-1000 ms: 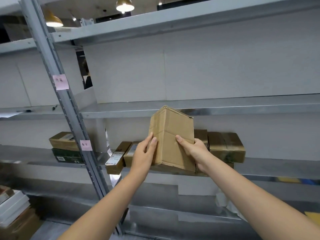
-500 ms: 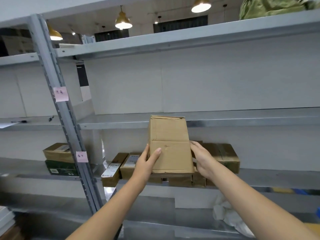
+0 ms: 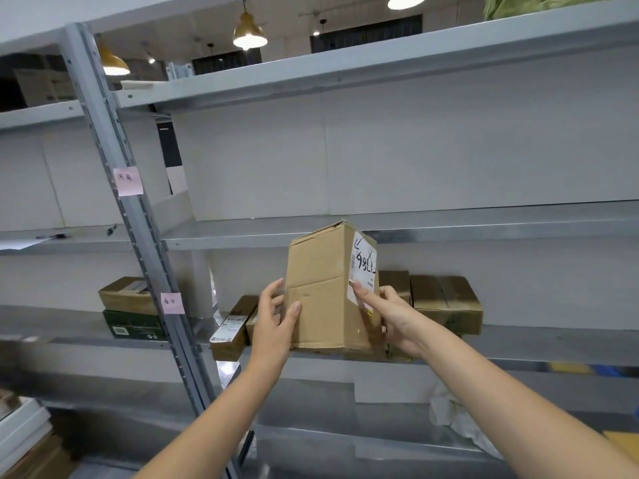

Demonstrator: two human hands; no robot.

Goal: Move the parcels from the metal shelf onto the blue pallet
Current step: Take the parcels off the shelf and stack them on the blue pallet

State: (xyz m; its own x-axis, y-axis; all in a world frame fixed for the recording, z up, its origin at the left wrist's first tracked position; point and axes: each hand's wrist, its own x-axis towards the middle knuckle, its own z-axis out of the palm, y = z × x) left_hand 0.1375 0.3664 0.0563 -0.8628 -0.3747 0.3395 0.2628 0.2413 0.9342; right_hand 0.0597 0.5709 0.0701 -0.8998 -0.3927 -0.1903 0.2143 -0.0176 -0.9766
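Held parcel: a tall brown cardboard box [image 3: 320, 288], upright and slightly turned, raised in front of the metal shelf [image 3: 518, 344] at the level of its middle tier; its top flap is ragged along the edge.
Label: a white shipping label [image 3: 363, 271] on the box's right face, with black marker writing over the print.
Left hand [image 3: 276, 319]: closed on the box's lower left edge, thumb across the front face, fingers curled round the left side.
Right hand [image 3: 394, 319]: gripping the box's lower right corner, thumb lying on the bottom part of the label, fingers out of sight behind the box.
Parcels behind: a dark-taped brown box [image 3: 446, 302] sits on the shelf just right of the held one; another taped box [image 3: 394, 283] shows between them, partly hidden.
Parcels to the left: a long narrow carton [image 3: 231, 330] with a white label lies on the same tier, its near end poking over the shelf edge.
Far-left bay: a brown box [image 3: 126, 295] stacked on a dark green box [image 3: 133, 324].
Upright post [image 3: 138, 216]: grey perforated steel, carrying two pink sticky notes [image 3: 128, 181], one higher and one lower.
Lower tier: crumpled white wrapping [image 3: 449, 413] at right.
Top right: an olive-green bag [image 3: 539, 3] on the highest shelf.
Pallet: not in view.
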